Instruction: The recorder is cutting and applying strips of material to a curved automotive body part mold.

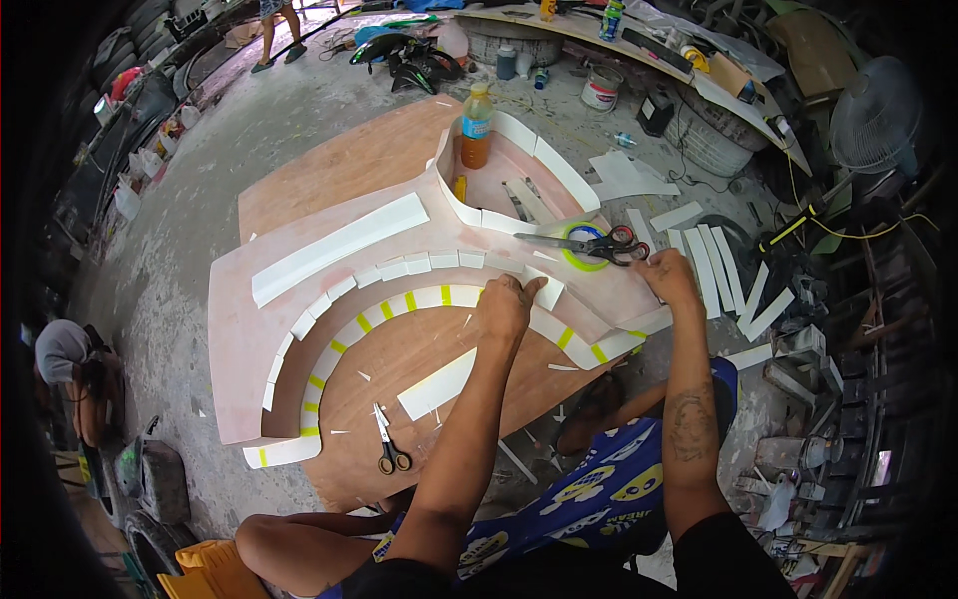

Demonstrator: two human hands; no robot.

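My left hand [507,307] pinches a white card piece [549,292] on the curved white edging [415,263] of a pale pink panel [244,359]. My right hand [671,277] has its fingers bent right by the handles of red-and-black scissors [619,243]; whether it grips them I cannot tell. The scissors lie over a green tape roll [576,260]. Yellow tape tabs [365,322] cross the lower white strip. Black-handled scissors [394,457] and a long white strip [434,384] lie on the plywood [359,419]. A bottle of amber liquid [475,140] stands upright behind.
Cut white strips [714,270] are scattered at the right, near a fan [873,115] and a cluttered bench [539,20]. A crouching person [75,369] is at the left, near a dark container [150,479]; another person's legs [279,35] show at the back.
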